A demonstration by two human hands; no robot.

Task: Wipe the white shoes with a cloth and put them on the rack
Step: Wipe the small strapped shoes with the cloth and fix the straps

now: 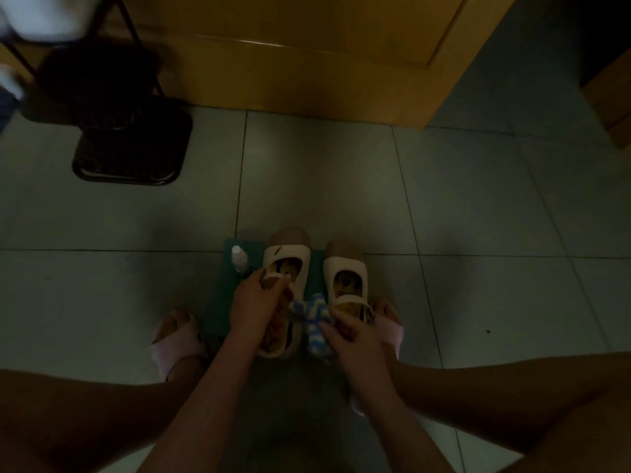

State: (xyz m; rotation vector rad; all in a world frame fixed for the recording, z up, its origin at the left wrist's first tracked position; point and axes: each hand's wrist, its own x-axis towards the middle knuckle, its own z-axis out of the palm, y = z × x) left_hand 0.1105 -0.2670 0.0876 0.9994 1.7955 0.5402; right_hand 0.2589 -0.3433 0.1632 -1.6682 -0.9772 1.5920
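The left hand's fingers (271,284) are curled over the strap and inner edge of the left shoe (286,259), thumb on the near side, gripping it at mid-length. The left hand (254,307) covers much of that shoe's heel half; the toe points away from the person. The right hand's fingers (328,331) are bunched round a blue and white striped cloth (314,314), which sticks up from the grip into the gap between the two shoes. The cloth sits just beside the left shoe's right side, near the left fingers; whether it touches the shoe cannot be told. The right hand (353,337) lies just beside the heel of the right shoe (345,269), which stands flat with nothing holding it.

Both shoes rest on a green mat (218,302) on the tiled floor (478,216). A small white bottle (239,259) stands upright on the mat, just left of the left shoe. The person's feet, in pink slippers (174,341), flank the mat. A black rack (131,148) stands well apart at far left, beside a wooden door (307,63).
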